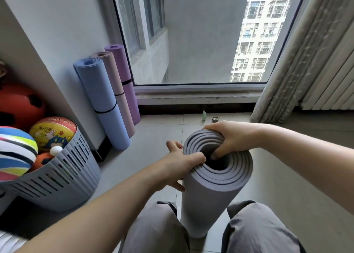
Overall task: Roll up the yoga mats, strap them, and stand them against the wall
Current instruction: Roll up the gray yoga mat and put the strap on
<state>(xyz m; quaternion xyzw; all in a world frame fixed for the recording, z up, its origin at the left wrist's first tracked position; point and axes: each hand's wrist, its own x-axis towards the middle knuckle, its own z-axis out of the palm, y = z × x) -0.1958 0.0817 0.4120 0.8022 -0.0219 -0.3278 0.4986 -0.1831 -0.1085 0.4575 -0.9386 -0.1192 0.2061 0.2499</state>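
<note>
A grey rolled yoga mat [206, 204] stands upright on the floor between my knees, its spiral top end facing me. My left hand [180, 162] grips the roll's left rim, thumb hooked into the layers. My right hand [228, 137] holds the far rim with fingers curled into the central hole. No strap shows on this roll. Against the wall at the left lean three rolled mats, each with a black strap around it: a blue mat [103, 103], a pink-beige mat [119, 91] and a purple mat [126, 78].
A grey slotted basket [63, 178] with several balls stands at the left, a red ball [19, 103] behind it. A large window [191, 41] fills the far side, a curtain [298, 61] hangs at the right. Two small items [209, 118] lie on the tile floor by the sill.
</note>
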